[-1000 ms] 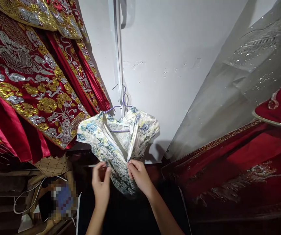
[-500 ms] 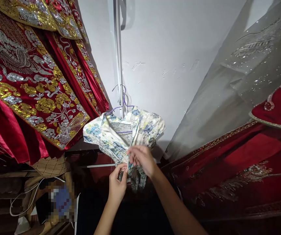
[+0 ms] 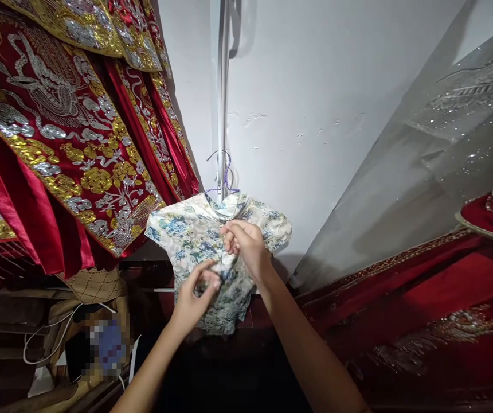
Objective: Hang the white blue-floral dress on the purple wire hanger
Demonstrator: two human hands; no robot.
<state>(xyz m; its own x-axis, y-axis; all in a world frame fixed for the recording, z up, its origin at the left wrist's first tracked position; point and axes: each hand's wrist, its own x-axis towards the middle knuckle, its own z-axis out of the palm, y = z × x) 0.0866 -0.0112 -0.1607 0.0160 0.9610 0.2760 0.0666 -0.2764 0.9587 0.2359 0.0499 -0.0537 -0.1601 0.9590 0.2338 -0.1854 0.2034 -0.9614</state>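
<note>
A white blouse (image 3: 190,232) with blue and green flowers and short sleeves hangs on a purple hanger (image 3: 228,172). Its front panels meet below the collar, and its lower part looks crinkled. My right hand (image 3: 245,241) pinches the front edge just under the neckline, thumb and forefinger together, the other fingers curled. Lower down, my left hand (image 3: 197,295) is in front of the blouse with thumb and fingers apart. Nothing shows between them. Part of the blouse's right side is hidden behind my right hand and forearm.
A pale metal pole (image 3: 220,86) runs up the white wall (image 3: 306,69) behind the hanger. Red garments with gold and silver embroidery (image 3: 96,180) hang at left. On the right are a sheer white sparkly gown (image 3: 384,172) and a red beaded garment (image 3: 439,287). A white cable (image 3: 35,362) lies lower left.
The open neckline has been drawn together and the blouse front spread flatter. My right hand has moved up toward the collar. My left hand has let go of the edge and shifted left.
</note>
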